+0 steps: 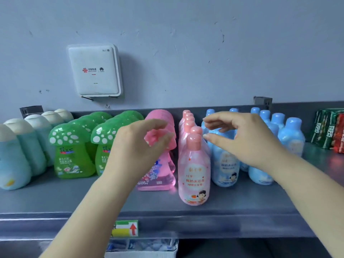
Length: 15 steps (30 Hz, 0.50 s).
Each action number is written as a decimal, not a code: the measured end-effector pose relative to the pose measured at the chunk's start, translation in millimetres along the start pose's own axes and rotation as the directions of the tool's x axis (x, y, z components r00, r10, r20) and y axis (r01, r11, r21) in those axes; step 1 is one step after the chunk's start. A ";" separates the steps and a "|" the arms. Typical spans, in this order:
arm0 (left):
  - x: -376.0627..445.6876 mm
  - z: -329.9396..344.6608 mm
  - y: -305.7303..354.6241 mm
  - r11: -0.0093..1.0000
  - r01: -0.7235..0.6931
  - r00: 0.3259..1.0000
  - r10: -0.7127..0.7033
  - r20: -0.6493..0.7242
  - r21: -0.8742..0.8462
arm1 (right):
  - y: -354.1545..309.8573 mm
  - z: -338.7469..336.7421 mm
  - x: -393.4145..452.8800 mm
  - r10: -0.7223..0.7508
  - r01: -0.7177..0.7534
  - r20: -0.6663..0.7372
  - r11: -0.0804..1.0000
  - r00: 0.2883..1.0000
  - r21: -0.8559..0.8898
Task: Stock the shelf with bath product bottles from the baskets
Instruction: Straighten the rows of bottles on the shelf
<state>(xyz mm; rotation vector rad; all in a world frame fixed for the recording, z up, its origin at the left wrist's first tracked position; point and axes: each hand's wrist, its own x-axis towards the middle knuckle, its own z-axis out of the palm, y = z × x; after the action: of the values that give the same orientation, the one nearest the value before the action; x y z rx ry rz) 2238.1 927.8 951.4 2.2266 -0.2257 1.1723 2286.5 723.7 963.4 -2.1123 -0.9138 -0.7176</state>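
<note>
Pink round-capped bottle [194,170], upright, frame centre, between both hands. Left hand [137,146] and right hand [242,138] loosely open, empty; right nearer.

Bottles [194,170] stand in rows on the shelf [242,202]; boxes [329,129] at three o'clock, router [94,70] at eleven behind.

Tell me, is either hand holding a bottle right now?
No, the left hand and the right hand hover with loosely curled fingers above the pink bottles on the shelf, gripping nothing.
</note>
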 end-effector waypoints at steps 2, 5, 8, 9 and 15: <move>-5.2 -0.8 4.6 0.998 -0.036 0.997 0.040 -0.059 0.055 | 7.0 4.1 -12.3 0.011 -0.010 -0.020 1.000 1.000 0.022; -13.7 -2.9 11.6 0.997 -0.057 0.996 0.060 -0.065 0.048 | 12.7 8.0 -26.0 0.004 -0.003 -0.037 0.999 0.999 0.040; -28.8 4.1 12.6 1.000 0.010 0.999 -0.010 0.030 0.000 | 15.5 13.9 -37.3 0.023 -0.022 -0.012 0.998 1.000 0.061; -33.8 8.4 10.3 0.999 0.033 0.997 -0.033 0.070 0.006 | 17.2 17.0 -40.8 0.034 -0.034 0.001 0.997 0.999 0.071; -50.4 32.5 -0.9 0.970 0.183 0.962 -0.144 0.231 -0.159 | 17.2 33.5 -51.3 0.096 -0.104 0.050 0.978 0.994 0.179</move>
<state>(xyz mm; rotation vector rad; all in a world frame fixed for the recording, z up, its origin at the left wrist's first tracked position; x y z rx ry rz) 2231.0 903.3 897.1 2.1661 -0.2209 0.7878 2276.1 721.8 900.6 -2.0018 -0.8542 -0.5215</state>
